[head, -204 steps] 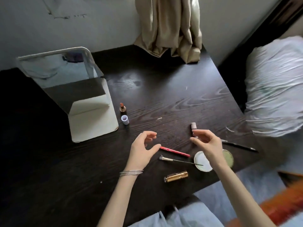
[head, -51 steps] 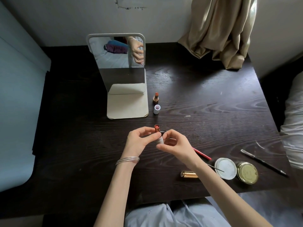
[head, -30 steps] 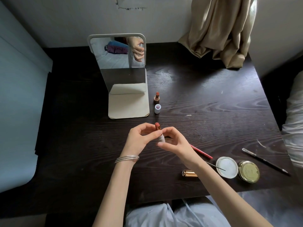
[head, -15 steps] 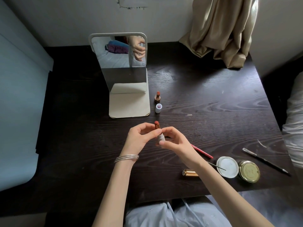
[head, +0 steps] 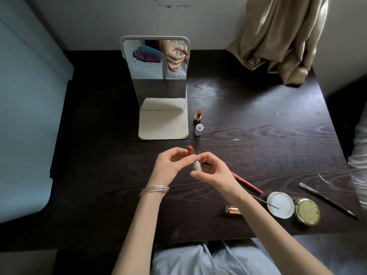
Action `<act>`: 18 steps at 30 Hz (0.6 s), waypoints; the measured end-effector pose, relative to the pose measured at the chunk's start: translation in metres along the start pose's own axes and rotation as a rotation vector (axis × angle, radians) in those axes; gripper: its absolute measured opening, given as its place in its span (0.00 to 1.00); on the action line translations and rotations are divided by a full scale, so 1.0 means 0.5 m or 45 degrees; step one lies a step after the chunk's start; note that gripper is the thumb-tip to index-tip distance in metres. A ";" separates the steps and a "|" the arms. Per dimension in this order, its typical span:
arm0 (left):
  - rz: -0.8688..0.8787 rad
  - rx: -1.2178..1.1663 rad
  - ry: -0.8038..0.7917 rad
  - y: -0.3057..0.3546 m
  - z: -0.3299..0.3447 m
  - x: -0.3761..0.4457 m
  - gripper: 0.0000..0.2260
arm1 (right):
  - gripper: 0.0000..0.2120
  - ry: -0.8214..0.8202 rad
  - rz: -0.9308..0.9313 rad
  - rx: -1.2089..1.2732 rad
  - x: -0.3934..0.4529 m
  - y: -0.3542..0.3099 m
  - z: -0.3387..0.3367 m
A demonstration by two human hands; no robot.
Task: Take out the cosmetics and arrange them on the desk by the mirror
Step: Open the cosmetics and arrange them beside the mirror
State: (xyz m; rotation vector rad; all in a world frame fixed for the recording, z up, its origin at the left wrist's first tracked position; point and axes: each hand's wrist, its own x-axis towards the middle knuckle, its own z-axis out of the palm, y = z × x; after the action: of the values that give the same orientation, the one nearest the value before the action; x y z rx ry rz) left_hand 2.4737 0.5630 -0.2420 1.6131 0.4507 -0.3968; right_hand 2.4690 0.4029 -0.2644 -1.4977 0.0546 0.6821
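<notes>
Lipstick (head: pixel 193 158) in both hands, unlabelled

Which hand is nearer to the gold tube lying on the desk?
Right. The right hand is just up-left of the gold tube; the left hand is farther left.

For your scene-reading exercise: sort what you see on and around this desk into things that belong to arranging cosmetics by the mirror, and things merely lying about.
Belongs:
held lipstick
left hand
right hand
mirror
standing lipstick
white cap
red pencil
gold tube
jar
gold lid
brush

Lying about:
curtain
bedding
</notes>
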 end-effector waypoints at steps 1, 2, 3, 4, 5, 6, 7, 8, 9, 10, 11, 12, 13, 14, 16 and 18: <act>0.000 0.007 0.009 -0.001 -0.003 -0.001 0.05 | 0.17 0.005 -0.002 -0.018 0.002 0.001 0.003; 0.001 0.016 0.019 -0.002 -0.006 -0.001 0.05 | 0.17 0.010 -0.002 -0.033 0.005 0.002 0.006; 0.003 0.022 0.028 -0.002 -0.009 0.000 0.05 | 0.17 0.013 -0.004 -0.040 0.008 0.002 0.009; 0.004 0.022 0.035 -0.003 -0.013 0.000 0.06 | 0.16 0.014 -0.007 -0.039 0.011 0.003 0.012; 0.007 0.020 0.039 -0.003 -0.016 0.001 0.06 | 0.16 0.016 -0.009 -0.037 0.014 0.004 0.015; 0.012 0.018 0.041 -0.003 -0.020 0.001 0.06 | 0.16 0.016 -0.011 -0.038 0.017 0.004 0.019; 0.014 0.019 0.044 -0.003 -0.024 0.002 0.06 | 0.16 0.019 -0.013 -0.040 0.020 0.005 0.022; 0.018 0.022 0.043 -0.003 -0.029 0.003 0.07 | 0.17 0.022 -0.018 -0.041 0.024 0.004 0.027; 0.025 0.025 0.042 -0.002 -0.035 0.003 0.06 | 0.17 0.025 -0.026 -0.040 0.028 0.002 0.032; 0.037 0.023 0.040 -0.001 -0.041 0.004 0.06 | 0.17 0.027 -0.036 -0.036 0.032 0.000 0.037; 0.053 0.014 0.039 -0.001 -0.049 0.005 0.06 | 0.17 0.025 -0.047 -0.024 0.036 -0.005 0.043; 0.070 0.006 0.037 -0.002 -0.058 0.006 0.07 | 0.17 0.021 -0.062 -0.004 0.041 -0.010 0.050; 0.085 0.005 0.033 -0.003 -0.068 0.006 0.08 | 0.17 0.020 -0.078 0.021 0.048 -0.016 0.058; 0.094 0.014 0.026 -0.003 -0.077 0.005 0.10 | 0.17 0.021 -0.095 0.047 0.054 -0.022 0.065; 0.104 0.050 0.012 -0.002 -0.101 0.003 0.12 | 0.16 0.019 -0.130 0.088 0.072 -0.035 0.084; 0.118 0.077 0.013 -0.001 -0.126 0.003 0.12 | 0.15 0.009 -0.161 0.087 0.095 -0.045 0.104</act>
State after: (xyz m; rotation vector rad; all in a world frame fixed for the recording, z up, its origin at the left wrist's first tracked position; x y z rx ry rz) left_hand 2.4742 0.6258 -0.2378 1.6888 0.3736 -0.3351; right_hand 2.4982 0.4706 -0.2593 -1.4255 -0.0112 0.5683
